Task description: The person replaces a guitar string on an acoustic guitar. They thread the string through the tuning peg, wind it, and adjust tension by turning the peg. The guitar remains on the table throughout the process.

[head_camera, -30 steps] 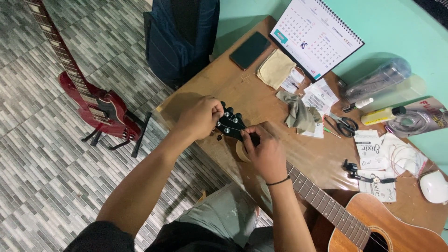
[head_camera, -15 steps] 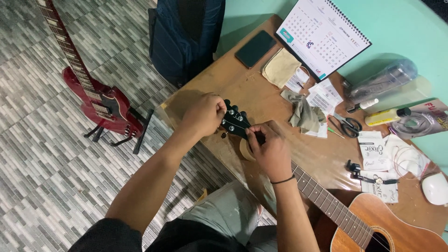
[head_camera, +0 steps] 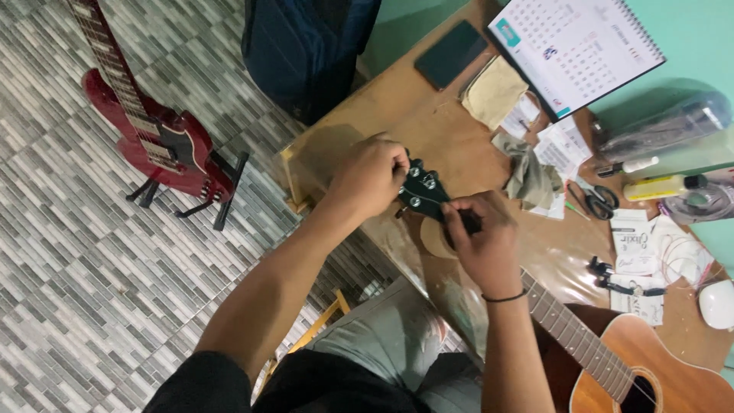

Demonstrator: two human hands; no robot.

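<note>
The acoustic guitar (head_camera: 612, 359) lies across the bench (head_camera: 428, 122), its black headstock (head_camera: 422, 191) near the bench's left edge. The left hand (head_camera: 371, 180) is curled shut on the headstock's far-left side, seemingly on a tuning peg; the right hand (head_camera: 482, 241) closes around the neck just below. A steady neck hold and small, even turns of the peg would probably serve best.

Far right, a white spiral calendar (head_camera: 573, 46) stands tilted. Below it lie white paper slips (head_camera: 562, 145), a yellow tube (head_camera: 657, 186), and white square string packets (head_camera: 631, 241) beside black scissors (head_camera: 592, 200).
</note>
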